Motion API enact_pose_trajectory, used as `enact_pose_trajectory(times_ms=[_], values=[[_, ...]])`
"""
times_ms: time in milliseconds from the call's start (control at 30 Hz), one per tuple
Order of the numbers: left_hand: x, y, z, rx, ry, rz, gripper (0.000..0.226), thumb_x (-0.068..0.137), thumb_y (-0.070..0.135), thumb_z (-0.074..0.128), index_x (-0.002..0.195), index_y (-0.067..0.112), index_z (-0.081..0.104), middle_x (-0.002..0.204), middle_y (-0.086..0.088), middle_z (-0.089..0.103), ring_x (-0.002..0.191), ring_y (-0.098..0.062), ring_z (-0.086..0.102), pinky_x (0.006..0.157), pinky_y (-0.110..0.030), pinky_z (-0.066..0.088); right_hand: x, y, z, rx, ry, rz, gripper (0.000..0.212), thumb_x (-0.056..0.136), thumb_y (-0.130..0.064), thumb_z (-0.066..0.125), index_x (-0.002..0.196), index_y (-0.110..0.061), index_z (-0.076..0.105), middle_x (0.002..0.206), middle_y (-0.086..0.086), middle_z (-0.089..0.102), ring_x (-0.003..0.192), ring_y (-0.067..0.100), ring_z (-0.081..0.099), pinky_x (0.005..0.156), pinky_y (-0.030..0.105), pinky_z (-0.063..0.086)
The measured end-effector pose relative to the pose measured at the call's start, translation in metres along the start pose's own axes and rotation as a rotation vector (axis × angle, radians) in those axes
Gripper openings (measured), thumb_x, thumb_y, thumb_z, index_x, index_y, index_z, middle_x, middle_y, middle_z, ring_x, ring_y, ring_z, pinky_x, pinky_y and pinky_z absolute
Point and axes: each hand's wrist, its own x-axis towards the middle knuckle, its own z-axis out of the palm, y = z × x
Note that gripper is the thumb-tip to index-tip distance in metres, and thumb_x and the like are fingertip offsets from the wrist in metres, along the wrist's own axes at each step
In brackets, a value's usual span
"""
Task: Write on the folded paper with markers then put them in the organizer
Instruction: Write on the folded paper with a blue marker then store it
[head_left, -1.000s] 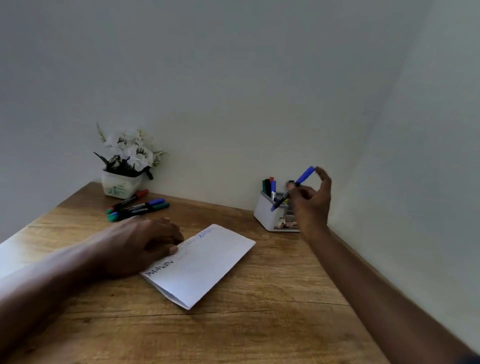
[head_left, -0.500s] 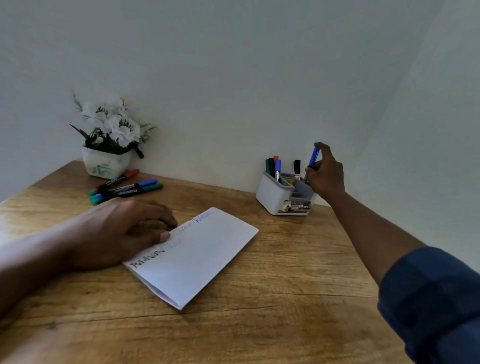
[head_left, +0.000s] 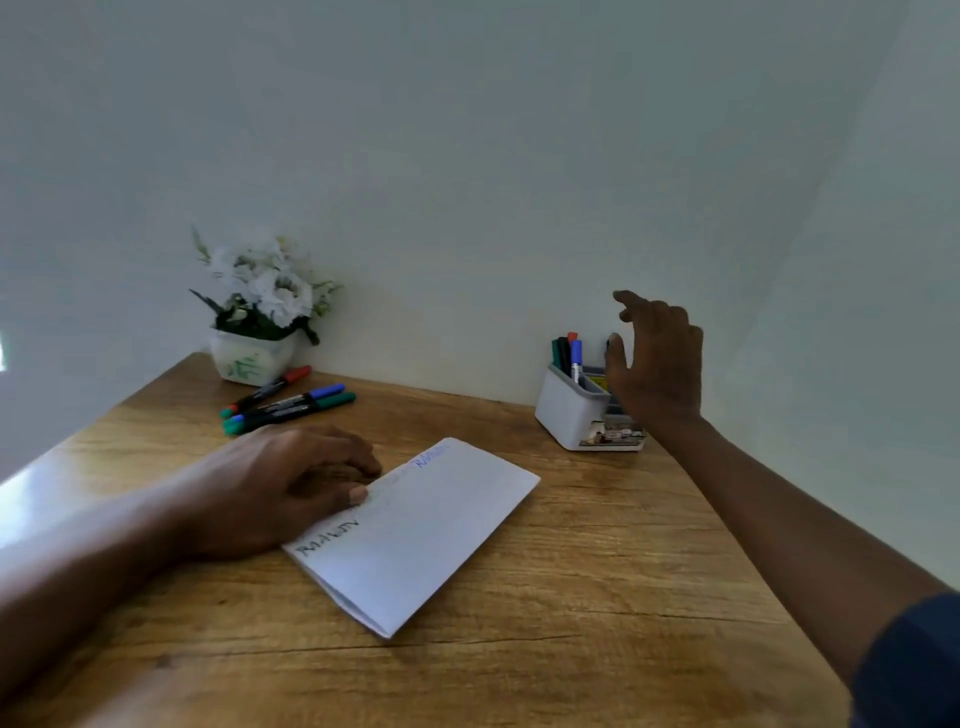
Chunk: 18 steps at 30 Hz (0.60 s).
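Note:
A folded white paper with black and blue writing lies on the wooden table. My left hand rests flat on the paper's left edge. At the back right stands a white organizer with several markers upright in it. My right hand hovers over the organizer's right side, fingers spread, holding nothing, and it hides that part of the organizer. Three loose markers lie at the back left: red, blue and green capped.
A white pot of white flowers stands in the back left corner against the wall. Walls close the table at the back and on the right. The table's left edge runs diagonally near my left forearm.
My right hand carried the blue marker to the organizer, lowered it in, and now has let go with fingers spread. The left hand stayed on the paper.

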Motion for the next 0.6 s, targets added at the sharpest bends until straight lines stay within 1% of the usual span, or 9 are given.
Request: enact_pose_trajectory(times_ms=[67,133,200,267,333,400,500,600], values=[[0.0,0.007,-0.003,0.026,-0.007,-0.018,0.037,0.096,0.058,0.053,0.13,0.047,0.06,0.136,0.035,0.053,0.121,0.011,0.051,0.099,-0.018,0.045,-0.003,-0.027,-0.006,0.026,0.098,-0.187,0.043,0.087,-0.015,0.06,0.13,-0.015,0.06,0.106,0.006,0.066,0.101,0.031,0.058,0.081,0.043,0.04],[-0.002,0.011,-0.007,0.042,-0.021,-0.035,0.038,0.097,0.055,0.055,0.133,0.043,0.06,0.139,0.028,0.055,0.122,0.007,0.052,0.103,-0.027,0.047,-0.004,-0.058,-0.005,0.114,0.083,-0.318,0.036,0.086,-0.015,0.061,0.122,-0.013,0.064,0.103,0.007,0.066,0.097,0.03,0.06,0.078,0.041,0.041],[-0.005,0.013,-0.01,0.051,-0.039,-0.049,0.041,0.097,0.056,0.055,0.135,0.04,0.059,0.141,0.024,0.055,0.124,0.002,0.053,0.105,-0.032,0.047,-0.003,-0.091,0.001,0.224,-0.012,-0.423,0.029,0.086,-0.013,0.063,0.114,-0.011,0.067,0.102,0.009,0.066,0.096,0.029,0.06,0.077,0.041,0.044],[-0.008,0.012,-0.012,0.061,-0.051,-0.06,0.046,0.096,0.059,0.054,0.137,0.038,0.058,0.145,0.022,0.054,0.128,-0.001,0.052,0.108,-0.032,0.045,0.001,-0.123,0.011,0.307,-0.161,-0.49,0.025,0.086,-0.013,0.063,0.11,-0.012,0.069,0.103,0.008,0.066,0.098,0.027,0.061,0.075,0.039,0.049],[-0.01,0.011,-0.012,0.075,-0.047,-0.073,0.052,0.095,0.062,0.053,0.14,0.036,0.057,0.149,0.02,0.051,0.133,-0.002,0.049,0.111,-0.03,0.042,0.006,-0.153,0.022,0.371,-0.322,-0.491,0.023,0.088,-0.016,0.063,0.11,-0.016,0.069,0.106,0.004,0.065,0.101,0.023,0.061,0.075,0.039,0.053],[-0.009,0.01,-0.011,0.096,-0.044,-0.078,0.057,0.095,0.063,0.053,0.143,0.033,0.055,0.152,0.017,0.049,0.136,-0.003,0.046,0.113,-0.028,0.039,0.013,-0.182,0.035,0.42,-0.451,-0.483,0.024,0.091,-0.019,0.063,0.114,-0.018,0.069,0.109,0.002,0.064,0.101,0.021,0.062,0.077,0.039,0.054],[-0.008,0.008,-0.01,0.1,-0.047,-0.076,0.058,0.095,0.063,0.052,0.144,0.031,0.054,0.152,0.016,0.048,0.137,-0.005,0.046,0.113,-0.03,0.038,0.024,-0.218,0.053,0.458,-0.576,-0.513,0.028,0.09,-0.021,0.066,0.118,-0.018,0.069,0.115,0.002,0.063,0.099,0.02,0.062,0.079,0.037,0.052],[-0.007,0.007,-0.009,0.094,-0.027,-0.072,0.057,0.095,0.063,0.053,0.142,0.03,0.056,0.15,0.015,0.051,0.135,-0.007,0.047,0.111,-0.03,0.039,0.03,-0.24,0.067,0.423,-0.666,-0.594,0.026,0.087,-0.023,0.069,0.113,-0.019,0.069,0.11,0.001,0.066,0.098,0.02,0.061,0.079,0.039,0.052]])
